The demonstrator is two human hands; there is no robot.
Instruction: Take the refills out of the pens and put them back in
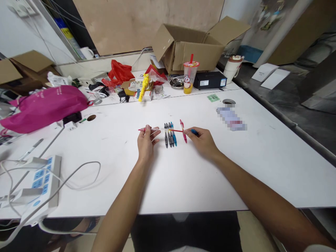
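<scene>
My left hand (147,144) pinches a pink pen barrel (142,130), which points to the left. Between finger and thumb my right hand (203,140) grips a red pen refill (177,131), level with the barrel and reaching toward it. A small blue pen part (194,132) also shows in the right hand's curled fingers; its full shape is hidden. On the table between my hands, several dark grey pens (166,140) lie side by side with a blue pen (174,140) at their right. A pink-and-white pen (181,124) lies partly behind my right fingertips.
A power strip (56,189) with looping cables occupies the left front of the white table (110,150). A magenta bag (47,106) lies farther back. Behind are a drink cup (189,78), a black box (210,80) and a cardboard box (194,56). A tape roll (229,101) lies right.
</scene>
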